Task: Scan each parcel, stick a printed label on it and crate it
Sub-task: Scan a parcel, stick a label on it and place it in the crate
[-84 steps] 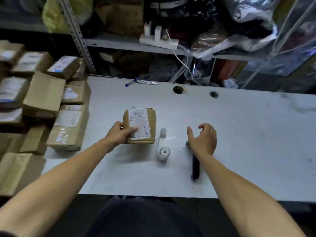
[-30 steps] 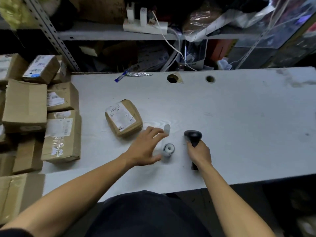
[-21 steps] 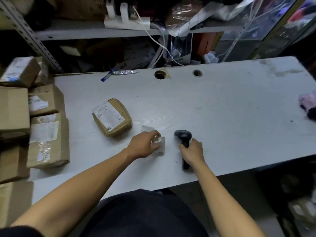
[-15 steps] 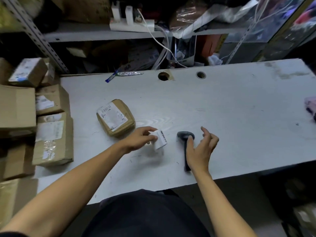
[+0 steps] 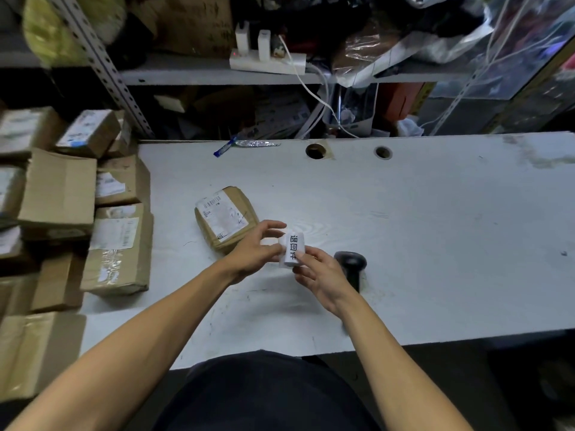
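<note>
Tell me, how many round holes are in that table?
2: one hole and a smaller hole to its right, both near the table's far edge.

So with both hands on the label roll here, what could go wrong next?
1. Both hands, left hand and right hand, pinch the label roll in the air; the peeled label might curl or stick to a finger.
2. The parcel lies unheld, so it may slide when the label is pressed on.
3. The scanner lies close beside the right hand and could get knocked.
</note>
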The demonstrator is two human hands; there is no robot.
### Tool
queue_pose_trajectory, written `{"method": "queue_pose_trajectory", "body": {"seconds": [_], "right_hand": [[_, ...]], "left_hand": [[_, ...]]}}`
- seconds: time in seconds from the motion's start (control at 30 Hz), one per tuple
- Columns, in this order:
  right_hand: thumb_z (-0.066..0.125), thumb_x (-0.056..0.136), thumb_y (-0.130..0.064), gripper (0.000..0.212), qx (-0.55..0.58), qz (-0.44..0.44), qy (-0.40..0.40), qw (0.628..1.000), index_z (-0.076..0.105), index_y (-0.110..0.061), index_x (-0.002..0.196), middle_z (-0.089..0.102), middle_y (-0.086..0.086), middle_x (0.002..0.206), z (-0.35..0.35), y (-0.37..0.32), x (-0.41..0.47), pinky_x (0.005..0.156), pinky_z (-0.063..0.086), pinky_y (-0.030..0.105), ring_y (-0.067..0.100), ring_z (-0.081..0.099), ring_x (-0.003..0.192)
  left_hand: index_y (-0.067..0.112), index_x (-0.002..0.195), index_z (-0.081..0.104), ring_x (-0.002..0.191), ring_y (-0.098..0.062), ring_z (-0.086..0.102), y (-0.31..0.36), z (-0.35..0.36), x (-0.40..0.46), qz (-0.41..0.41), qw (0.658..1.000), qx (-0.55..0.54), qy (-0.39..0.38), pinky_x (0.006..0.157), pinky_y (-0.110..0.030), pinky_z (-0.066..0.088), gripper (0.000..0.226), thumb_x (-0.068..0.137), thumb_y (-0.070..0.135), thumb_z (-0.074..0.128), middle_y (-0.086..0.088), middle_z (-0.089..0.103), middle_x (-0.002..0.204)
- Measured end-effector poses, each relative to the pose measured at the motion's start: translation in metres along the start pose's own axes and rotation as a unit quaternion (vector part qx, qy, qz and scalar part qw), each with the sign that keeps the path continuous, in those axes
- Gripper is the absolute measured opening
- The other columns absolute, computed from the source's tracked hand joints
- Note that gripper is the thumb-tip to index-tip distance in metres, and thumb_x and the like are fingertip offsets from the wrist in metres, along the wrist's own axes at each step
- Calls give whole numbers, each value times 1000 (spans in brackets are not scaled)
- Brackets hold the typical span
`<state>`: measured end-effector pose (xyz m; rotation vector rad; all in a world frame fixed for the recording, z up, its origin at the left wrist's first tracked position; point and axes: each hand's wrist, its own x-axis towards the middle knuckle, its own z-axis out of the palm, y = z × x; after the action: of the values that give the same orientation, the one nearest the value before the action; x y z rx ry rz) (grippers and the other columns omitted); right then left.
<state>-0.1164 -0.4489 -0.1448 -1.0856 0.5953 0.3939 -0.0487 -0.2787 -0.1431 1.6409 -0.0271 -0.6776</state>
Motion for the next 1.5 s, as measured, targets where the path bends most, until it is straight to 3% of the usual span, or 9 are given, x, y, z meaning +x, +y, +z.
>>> {"method": "queue_pose_trajectory", "body": {"seconds": [0.1, 0.2, 0.33, 0.47, 0.67, 0.8, 1.03, 1.2, 1.5], "right_hand": [[77, 89, -21, 44, -10, -5, 29, 1000, 57, -8, 126, 74, 12, 106, 3, 0, 2, 72, 55, 28, 19, 67, 79], [79, 87, -26, 47, -34, -12, 25, 999, 61, -13, 127, 76, 8, 101, 3, -1, 5, 77, 56, 29, 17, 67, 79], [81, 85, -26, 49, -11, -13, 24, 1000, 59, -16, 128, 75, 8, 102, 2, -2, 6, 79, 56, 30, 17, 69, 80], [76, 90, -26, 47, 32, -10, 34, 999, 53, -12, 129, 73, 10, 99, 4, -3, 7, 71, 53, 29, 18, 65, 72], [68, 96, -23, 40, 40, -18, 25, 999, 59, -6, 131, 71, 20, 114, -5, 0, 13, 67, 54, 27, 22, 69, 75], [65, 98, -30, 28, -12, -24, 5, 1000, 69, -13, 119, 73, 4, 99, -4, -1, 12, 68, 52, 24, 15, 67, 74], [70, 94, -24, 15, -51, -53, 32, 997, 71, -13, 104, 63, -2, 78, -7, 2, 16, 60, 34, 24, 11, 44, 56], [70, 94, -24, 17, -53, -65, 31, 996, 70, -11, 104, 66, 2, 79, -4, 5, 20, 59, 39, 21, 10, 48, 56], [69, 95, -16, 10, -57, -59, 3, 997, 63, -9, 96, 65, 5, 78, -5, 7, 23, 61, 43, 22, 10, 47, 55]], "left_hand": [[19, 113, 60, 97, -10, 70, -3, 4, -6, 29, 999, 14, 42, 93, -39, 59, 29, 91, 1, 66, -7, 61, 126], [21, 112, 66, 100, -13, 72, -5, 5, -10, 39, 998, 35, 19, 94, -35, 58, 22, 92, 12, 67, 1, 69, 120], [32, 115, 70, 116, 0, 61, -10, 7, -11, 87, 992, 93, 10, 90, -23, 55, 45, 73, 45, 79, 12, 62, 129], [31, 121, 71, 117, -1, 56, -12, 5, -5, 140, 967, 207, 44, 88, -23, 54, 40, 83, 36, 81, 7, 55, 127], [27, 125, 69, 105, -6, 59, -12, 5, -3, 126, 968, 212, 34, 78, -21, 50, 32, 94, 31, 70, 4, 56, 111], [34, 121, 72, 93, -5, 61, -6, 9, -6, 153, 960, 234, 31, 75, -20, 54, 32, 89, 35, 75, 5, 61, 102], [20, 112, 76, 91, -4, 72, -12, 6, -1, 110, 979, 145, 94, 87, -29, 59, 20, 93, 24, 72, 9, 77, 97], [16, 113, 77, 88, -6, 72, -16, 1, -1, 108, 978, 167, 61, 79, -24, 58, 36, 82, 33, 83, 7, 76, 101], [15, 107, 79, 90, -7, 67, -17, -6, 0, 60, 991, 101, 69, 75, -16, 51, 18, 96, 23, 68, 5, 75, 100]]}}
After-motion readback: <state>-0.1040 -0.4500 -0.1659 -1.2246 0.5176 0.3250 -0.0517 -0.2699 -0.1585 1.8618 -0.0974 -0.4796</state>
